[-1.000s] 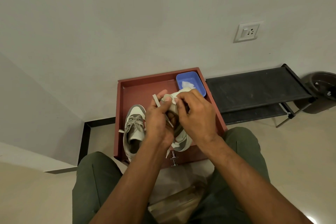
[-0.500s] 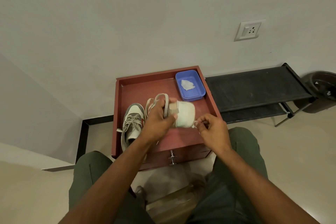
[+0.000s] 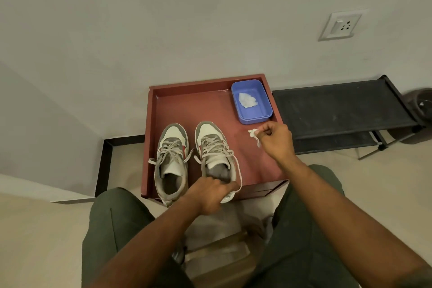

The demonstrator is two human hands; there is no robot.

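So the sneaker (image 3: 214, 147) isn't up in the air anymore. A second ago we have both hands wrapped around it above the tray (image 3: 187, 105), then our left hand (image 3: 208, 194) holds it alone, tipped on its side. Now it stands flat on the tray, just beside the other sneaker (image 3: 171, 154), toes pointing the same way, and our left hand has dropped to its heel. Our right hand (image 3: 275, 140) has let go of it and moved off to the right, near the blue tub (image 3: 256, 120), pinching a little white wad (image 3: 253, 134).
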